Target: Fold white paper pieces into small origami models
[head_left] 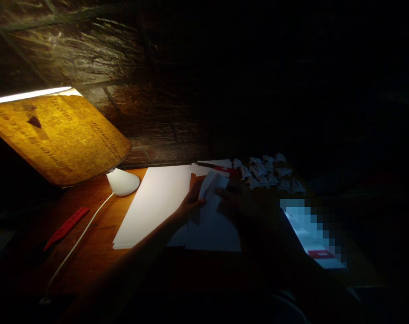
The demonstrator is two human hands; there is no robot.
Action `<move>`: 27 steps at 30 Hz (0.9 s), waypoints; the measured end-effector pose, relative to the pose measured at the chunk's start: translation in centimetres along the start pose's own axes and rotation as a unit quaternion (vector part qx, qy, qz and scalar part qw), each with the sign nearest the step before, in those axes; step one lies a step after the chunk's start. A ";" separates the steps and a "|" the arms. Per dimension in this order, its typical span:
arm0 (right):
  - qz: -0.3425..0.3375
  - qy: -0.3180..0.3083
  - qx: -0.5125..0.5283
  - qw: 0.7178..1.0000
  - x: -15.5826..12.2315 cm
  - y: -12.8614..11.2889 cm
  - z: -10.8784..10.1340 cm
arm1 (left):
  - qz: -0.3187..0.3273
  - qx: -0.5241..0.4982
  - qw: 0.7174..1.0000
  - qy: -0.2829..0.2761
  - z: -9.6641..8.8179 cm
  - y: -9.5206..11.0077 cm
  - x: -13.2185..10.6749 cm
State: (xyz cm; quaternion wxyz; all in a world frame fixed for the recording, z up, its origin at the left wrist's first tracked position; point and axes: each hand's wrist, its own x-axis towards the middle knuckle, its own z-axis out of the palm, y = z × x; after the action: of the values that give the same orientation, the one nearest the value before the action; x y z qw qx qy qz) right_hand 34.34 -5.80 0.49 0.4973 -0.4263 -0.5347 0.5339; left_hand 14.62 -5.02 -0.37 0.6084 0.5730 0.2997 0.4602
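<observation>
Between my two hands, above the sheets on the table, is a folded piece of white paper (209, 183). My left hand (192, 201) grips its left side, thumb and fingers closed on it. On its right edge, my right hand (233, 198) pinches the paper, though deep shadow hides most of those fingers. Below lie a stack of white paper sheets (157, 198) and a second white sheet (213, 236) to its right. Several small folded paper shapes (261, 171) are grouped at the back right.
A lamp with a printed shade (62, 139) and white base (123, 182) stands at left, its cord (79, 245) running forward. A red strip-like object (66, 228) lies beside it. A lit screen (312, 238), partly blurred, is at right. A brick wall (116, 58) rises behind.
</observation>
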 end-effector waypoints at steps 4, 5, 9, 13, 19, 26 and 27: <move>0.006 0.001 -0.005 1.000 0.4 0.6 -0.1 | -0.039 -0.040 0.998 0.043 0.1 -0.6 0.3; 0.001 0.002 -0.010 1.000 0.6 0.7 -0.2 | -0.040 -0.030 0.996 0.071 0.1 -0.7 0.4; -0.023 0.001 -0.029 0.999 1.1 1.1 -0.2 | 0.017 0.041 0.989 0.141 -0.2 -0.8 0.6; -0.029 -0.011 -0.072 0.997 1.0 1.2 0.0 | 0.040 0.052 0.988 0.139 -0.2 -0.4 0.4; -0.020 0.057 -0.092 0.994 1.2 1.5 -0.3 | 0.013 0.023 0.989 0.148 -0.1 -0.1 0.6; -0.031 0.052 -0.092 0.994 1.4 2.0 -0.5 | -0.023 0.081 0.986 0.146 -0.3 -0.1 0.6; -0.041 0.054 -0.108 0.992 1.4 2.1 -0.5 | -0.019 0.087 0.985 0.148 -0.3 -0.1 0.6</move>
State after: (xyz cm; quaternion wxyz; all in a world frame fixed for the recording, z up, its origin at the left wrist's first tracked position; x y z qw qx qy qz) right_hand 34.44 -4.18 -1.51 0.4978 -0.4836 -0.5784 0.4286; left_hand 14.59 -4.37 -0.47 0.5140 0.5434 0.4362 0.5002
